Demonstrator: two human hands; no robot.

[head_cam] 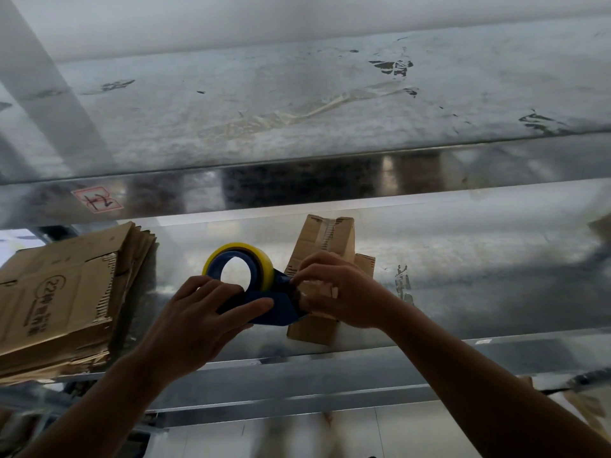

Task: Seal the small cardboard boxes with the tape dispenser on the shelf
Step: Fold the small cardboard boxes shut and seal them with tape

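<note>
Galv. metal shelf [463, 285]: left hand [198, 319] grips blue tape dispenser [281, 305], right hand [344, 292] pinches tape end [317, 289] over small cardboard box [310, 328]. Sealing underway; rear box [327, 236] prob. already taped.

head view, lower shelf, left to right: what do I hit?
Flattened cardboard stack → left hand → tape dispenser → right hand. Small cardboard box skipped: the right hand overlaps it.

A galvanised metal shelf [463, 259] carries 1 stack of flattened cardboard boxes [66, 299] at its left and, near the middle, small cardboard boxes [325, 239], apart from the stack.
</note>
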